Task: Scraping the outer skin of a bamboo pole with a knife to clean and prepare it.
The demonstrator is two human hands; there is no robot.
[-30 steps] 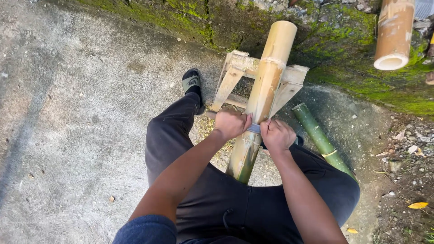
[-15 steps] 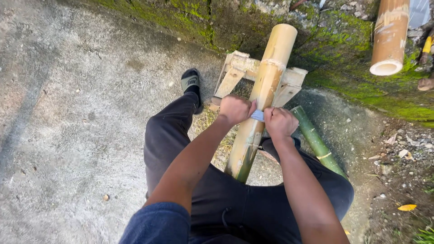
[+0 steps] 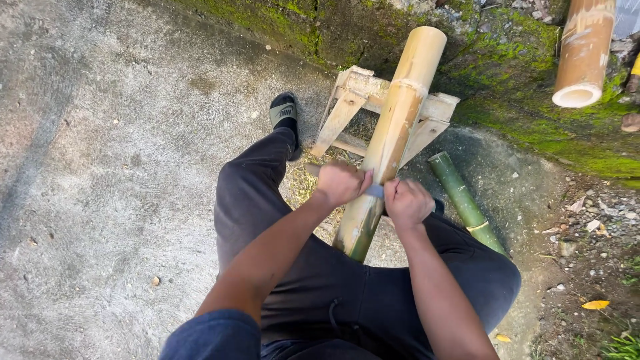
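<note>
A thick yellow bamboo pole point(image 3: 400, 120) leans from between my legs up onto a small wooden stand point(image 3: 353, 100). My left hand point(image 3: 341, 181) and my right hand point(image 3: 407, 202) each grip one end of a metal scraping blade point(image 3: 375, 191) laid across the pole, one hand on either side of it. The pole's lower end is greenish and sits near my lap. Pale shavings point(image 3: 303, 183) lie on the ground under the pole.
A green bamboo piece point(image 3: 465, 202) lies on the concrete to the right of the pole. Another yellow bamboo tube point(image 3: 582, 53) sits at the upper right on a mossy bank point(image 3: 533, 113). My left foot in a dark sandal point(image 3: 283, 110) rests beside the stand.
Both hands with the blade slid up the pole half a second ago, then came back down a little toward me. The pole and stand stayed put.
</note>
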